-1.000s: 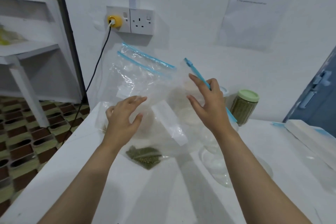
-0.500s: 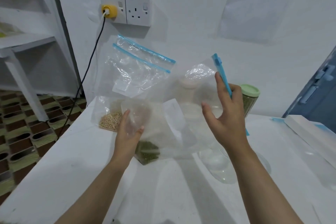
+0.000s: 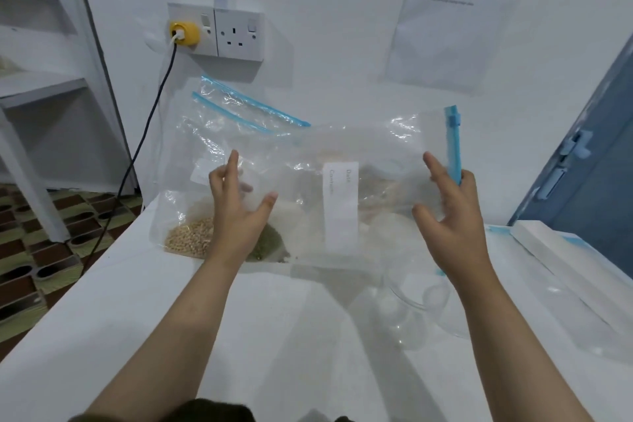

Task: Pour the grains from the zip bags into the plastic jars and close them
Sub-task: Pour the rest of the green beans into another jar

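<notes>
Both hands, left hand (image 3: 236,216) and right hand (image 3: 448,212), hold an emptied-looking zip bag (image 3: 342,181) sideways, fingers (image 3: 432,164) loosely gripping its ends, while 2 grain bags (image 3: 205,216) at far left remain unpoured.

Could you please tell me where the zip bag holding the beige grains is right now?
In the head view, the clear zip bag of beige grains stands at the table's far left edge, leaning against the wall below the white wall socket, just left of the left hand.

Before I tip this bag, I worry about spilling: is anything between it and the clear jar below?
Nothing visible stands between. The zip bag, held sideways by the left hand and right hand, hangs above the table; the open clear jar sits below its right end.
</notes>
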A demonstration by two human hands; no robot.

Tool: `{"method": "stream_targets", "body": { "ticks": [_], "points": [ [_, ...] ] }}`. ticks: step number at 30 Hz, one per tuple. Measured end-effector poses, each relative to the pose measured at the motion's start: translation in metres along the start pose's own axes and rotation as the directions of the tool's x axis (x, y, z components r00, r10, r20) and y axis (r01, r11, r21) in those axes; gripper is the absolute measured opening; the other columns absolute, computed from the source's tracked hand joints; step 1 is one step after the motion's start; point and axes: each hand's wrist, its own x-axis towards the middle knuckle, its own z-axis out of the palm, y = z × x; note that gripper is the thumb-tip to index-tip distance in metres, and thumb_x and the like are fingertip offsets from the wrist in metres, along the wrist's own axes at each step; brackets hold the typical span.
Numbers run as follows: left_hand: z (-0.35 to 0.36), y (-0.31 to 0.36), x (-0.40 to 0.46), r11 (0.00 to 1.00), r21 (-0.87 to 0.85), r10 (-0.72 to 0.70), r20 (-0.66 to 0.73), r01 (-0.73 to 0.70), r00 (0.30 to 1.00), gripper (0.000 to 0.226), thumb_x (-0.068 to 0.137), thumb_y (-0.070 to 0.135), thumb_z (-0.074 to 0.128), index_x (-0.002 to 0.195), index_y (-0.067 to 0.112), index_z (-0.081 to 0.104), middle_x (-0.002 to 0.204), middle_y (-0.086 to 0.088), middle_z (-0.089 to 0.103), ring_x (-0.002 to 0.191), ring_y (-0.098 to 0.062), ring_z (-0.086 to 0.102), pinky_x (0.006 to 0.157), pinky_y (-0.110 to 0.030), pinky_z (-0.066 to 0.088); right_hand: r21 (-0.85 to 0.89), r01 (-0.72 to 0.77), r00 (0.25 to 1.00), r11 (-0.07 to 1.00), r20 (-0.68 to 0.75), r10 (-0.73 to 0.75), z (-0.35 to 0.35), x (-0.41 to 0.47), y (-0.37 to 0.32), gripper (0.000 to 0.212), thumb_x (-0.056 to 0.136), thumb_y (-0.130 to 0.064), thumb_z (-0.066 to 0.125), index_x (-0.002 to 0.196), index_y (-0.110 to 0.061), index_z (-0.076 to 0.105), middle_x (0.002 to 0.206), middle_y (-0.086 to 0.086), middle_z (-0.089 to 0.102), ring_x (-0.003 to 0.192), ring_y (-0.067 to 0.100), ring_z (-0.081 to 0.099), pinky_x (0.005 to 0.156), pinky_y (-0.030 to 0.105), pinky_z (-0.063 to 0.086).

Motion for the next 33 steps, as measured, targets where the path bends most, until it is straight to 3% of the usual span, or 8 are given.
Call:
{"method": "stream_targets", "body": {
  "ticks": [3,6,12,16,22,25,29,33],
  "points": [
    [0.004,0.011,0.008,0.998,0.001,0.062,-0.014,-0.062,0.998,0.09,0.087,0.023,0.075,0.156,0.028,0.017,0.127,0.008,0.025,0.102,-0.009,0.046,0.093,-0.001,0.032,0.09,-0.068,0.998,0.994,0.022,0.066,-0.01,-0.002,0.006,0.068,0.092,-0.001,0.054,0.142,-0.045,0.042,0.114,-0.004,0.04,0.099,-0.001,0.046,0.098,0.018,0.04],
    [0.004,0.021,0.017,0.995,0.016,0.095,-0.034,-0.095,0.995,0.09,0.087,0.025,0.075,0.156,0.025,0.018,0.129,0.007,0.025,0.101,-0.013,0.045,0.092,0.001,0.03,0.143,-0.104,0.993,0.984,0.061,0.096,-0.015,-0.004,0.014,0.069,0.093,-0.001,0.053,0.142,-0.047,0.043,0.108,-0.005,0.041,0.088,-0.001,0.046,0.089,0.015,0.043],
    [0.004,0.04,0.016,0.989,0.078,0.133,-0.079,-0.127,0.988,0.09,0.086,0.032,0.075,0.156,0.026,0.018,0.127,0.011,0.024,0.096,0.003,0.041,0.09,0.001,0.032,0.286,-0.135,0.99,0.949,0.068,0.12,-0.012,-0.008,0.027,0.07,0.093,0.001,0.054,0.144,-0.046,0.044,0.136,-0.005,0.043,0.122,0.003,0.047,0.102,0.022,0.04],
    [0.006,0.055,0.013,0.981,0.117,0.171,-0.142,-0.155,0.975,0.091,0.085,0.035,0.076,0.156,0.026,0.019,0.131,0.007,0.025,0.094,0.001,0.04,0.087,0.003,0.032,0.277,-0.088,0.996,0.957,0.0,0.092,-0.014,-0.005,0.03,0.072,0.091,0.0,0.057,0.147,-0.044,0.04,0.116,-0.004,0.045,0.092,0.011,0.047,0.09,0.019,0.041],
    [0.003,0.076,0.015,0.963,0.193,0.222,-0.186,-0.186,0.957,0.092,0.083,0.037,0.077,0.155,0.027,0.022,0.135,-0.002,0.03,0.097,-0.012,0.042,0.087,0.001,0.033,0.27,-0.069,0.997,0.96,-0.009,0.074,-0.016,-0.011,0.035,0.076,0.091,-0.004,0.06,0.148,-0.047,0.034,0.107,-0.013,0.042,0.09,0.013,0.046,0.088,0.019,0.043],
    [0.001,0.085,0.017,0.952,0.225,0.251,-0.185,-0.208,0.95,0.091,0.083,0.036,0.077,0.155,0.028,0.023,0.134,-0.001,0.03,0.1,-0.014,0.043,0.094,-0.01,0.038,0.273,-0.078,0.996,0.959,-0.01,0.084,-0.017,-0.013,0.037,0.076,0.092,-0.007,0.061,0.148,-0.05,0.033,0.107,-0.015,0.042,0.091,0.012,0.047,0.087,0.016,0.042],
    [0.0,0.092,0.021,0.941,0.253,0.268,-0.158,-0.224,0.95,0.089,0.083,0.038,0.077,0.154,0.031,0.023,0.135,0.001,0.029,0.112,-0.021,0.046,0.105,-0.043,0.044,0.287,-0.086,0.995,0.954,-0.025,0.097,-0.017,-0.016,0.037,0.074,0.093,-0.009,0.061,0.148,-0.05,0.032,0.108,-0.014,0.042,0.089,0.01,0.046,0.089,0.017,0.042],
    [-0.001,0.095,0.027,0.932,0.268,0.284,-0.116,-0.245,0.952,0.089,0.082,0.045,0.074,0.153,0.036,0.021,0.135,0.004,0.027,0.117,-0.026,0.046,0.105,-0.052,0.043,0.287,-0.108,0.992,0.952,-0.035,0.123,-0.015,-0.019,0.037,0.074,0.094,-0.01,0.06,0.148,-0.051,0.031,0.109,-0.014,0.043,0.094,0.006,0.047,0.095,0.023,0.043]
  ]
}}
